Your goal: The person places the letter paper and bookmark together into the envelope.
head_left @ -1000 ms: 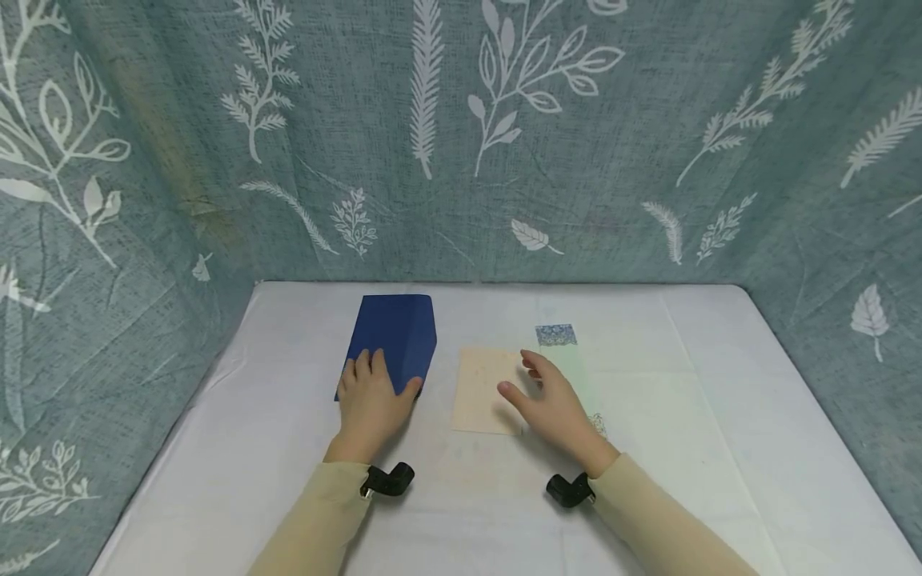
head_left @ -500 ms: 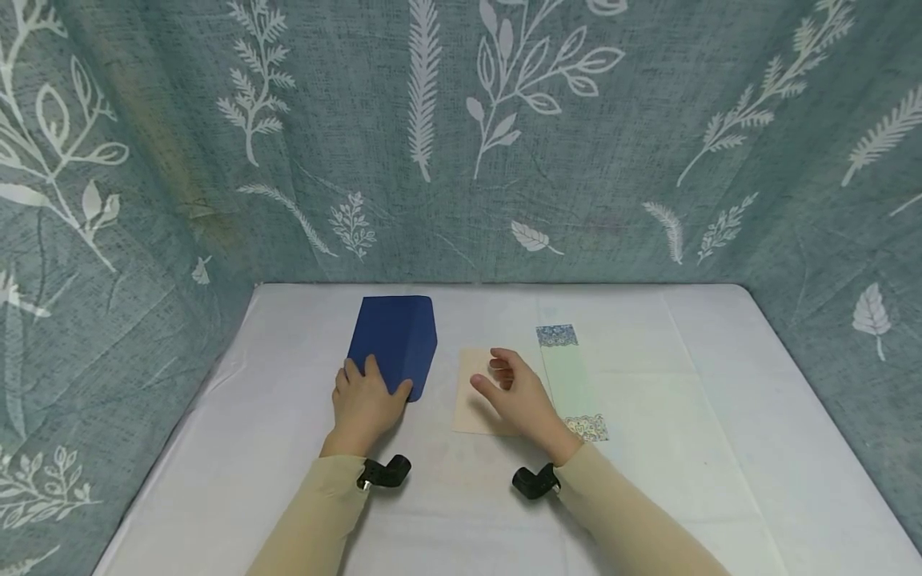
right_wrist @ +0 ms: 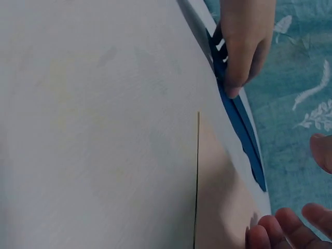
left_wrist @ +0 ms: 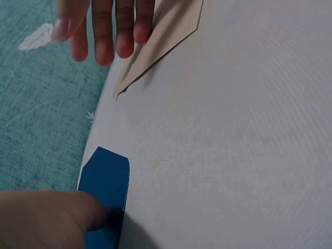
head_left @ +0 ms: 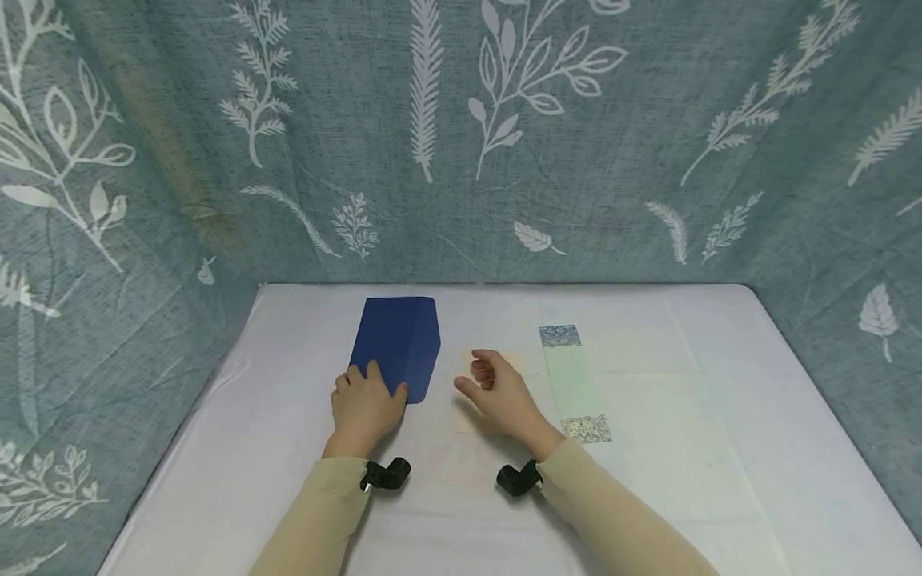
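Observation:
My left hand (head_left: 366, 410) rests on the near end of a dark blue envelope-like paper piece (head_left: 398, 336), which has a crease along its right side and cut corners. In the left wrist view the thumb lies at the edge of that blue piece (left_wrist: 106, 174). Over a pale peach sheet of paper (head_left: 468, 416) hovers my right hand (head_left: 504, 402), its fingers loosely bent with nothing between them. The hand covers much of the sheet in the head view; the right wrist view shows part of the peach sheet (right_wrist: 215, 192) under the fingertips.
To the right of the peach sheet lies a mint green paper strip (head_left: 572, 376) with patterned bands at both ends. Everything lies on a white-covered table (head_left: 691, 448). A green leaf-print curtain (head_left: 605, 176) encloses the back and sides.
My right hand has moved left over the peach sheet, uncovering the mint strip's near end. My left hand has drawn slightly back toward the blue piece's near edge.

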Tool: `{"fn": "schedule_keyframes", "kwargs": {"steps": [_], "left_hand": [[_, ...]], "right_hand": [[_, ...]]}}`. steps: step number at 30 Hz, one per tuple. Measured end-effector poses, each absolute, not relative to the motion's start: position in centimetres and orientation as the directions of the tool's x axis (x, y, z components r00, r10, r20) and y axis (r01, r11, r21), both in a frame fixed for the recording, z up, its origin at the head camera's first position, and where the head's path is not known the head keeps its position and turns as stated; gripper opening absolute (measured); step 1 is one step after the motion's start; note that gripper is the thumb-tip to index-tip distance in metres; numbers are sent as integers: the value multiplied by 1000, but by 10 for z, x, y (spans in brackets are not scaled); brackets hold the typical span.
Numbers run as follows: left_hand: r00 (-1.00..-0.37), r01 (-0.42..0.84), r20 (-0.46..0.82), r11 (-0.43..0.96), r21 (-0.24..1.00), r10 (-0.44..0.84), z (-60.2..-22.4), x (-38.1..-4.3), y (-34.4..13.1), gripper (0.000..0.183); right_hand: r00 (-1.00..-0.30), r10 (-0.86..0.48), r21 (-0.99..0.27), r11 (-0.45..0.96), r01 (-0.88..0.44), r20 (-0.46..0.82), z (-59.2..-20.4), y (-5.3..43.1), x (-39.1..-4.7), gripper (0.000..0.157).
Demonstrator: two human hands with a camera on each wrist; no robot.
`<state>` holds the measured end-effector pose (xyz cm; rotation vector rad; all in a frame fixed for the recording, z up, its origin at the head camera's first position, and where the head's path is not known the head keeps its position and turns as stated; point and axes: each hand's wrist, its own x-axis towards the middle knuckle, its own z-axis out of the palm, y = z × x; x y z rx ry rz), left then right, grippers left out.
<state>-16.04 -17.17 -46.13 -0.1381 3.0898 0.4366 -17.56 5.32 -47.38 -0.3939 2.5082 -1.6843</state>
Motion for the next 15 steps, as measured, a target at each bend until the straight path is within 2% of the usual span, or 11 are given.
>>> {"fn": "schedule_keyframes", "kwargs": {"steps": [15], "left_hand": [[-995, -97, -43, 966, 240, -90, -459, -143, -165, 76]], "right_hand": [[-939, -343, -939, 316, -135, 19, -476, 18, -183, 55]]}}
